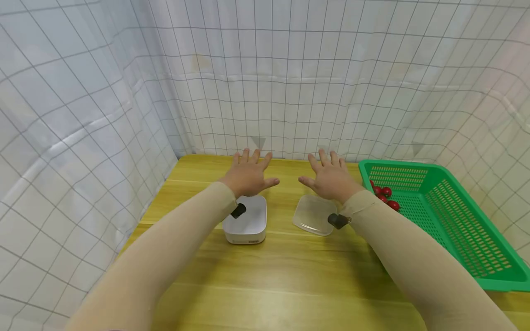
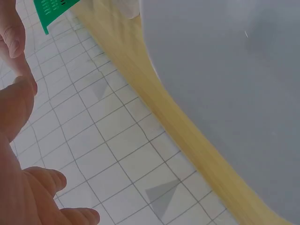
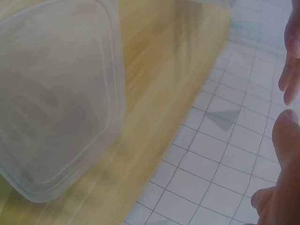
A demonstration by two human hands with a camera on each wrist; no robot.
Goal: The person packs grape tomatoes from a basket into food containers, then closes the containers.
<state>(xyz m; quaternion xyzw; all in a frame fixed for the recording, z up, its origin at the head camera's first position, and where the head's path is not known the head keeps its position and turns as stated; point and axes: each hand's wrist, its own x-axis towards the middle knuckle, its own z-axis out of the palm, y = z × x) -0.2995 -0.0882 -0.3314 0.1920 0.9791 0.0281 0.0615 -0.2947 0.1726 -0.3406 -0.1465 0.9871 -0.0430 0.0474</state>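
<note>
My left hand [image 1: 247,178] is stretched out with spread fingers above a white square container [image 1: 250,217], holding nothing. The container stands uncovered on the wooden table, its near wall carrying small print; the left wrist view shows its pale inside [image 2: 225,84] close up. My right hand [image 1: 334,180], fingers also spread and nothing in it, hovers beyond a translucent square lid [image 1: 311,215]. That lid lies flat on the wood to the right of the container, and its raised rim [image 3: 115,79] shows in the right wrist view.
A green slotted basket [image 1: 434,216] stands at the right, partly behind my right forearm. Several small red round items [image 1: 387,191] lie at its left side. White gridded curtain [image 1: 290,101] hangs behind and beside the wooden table [image 1: 265,280].
</note>
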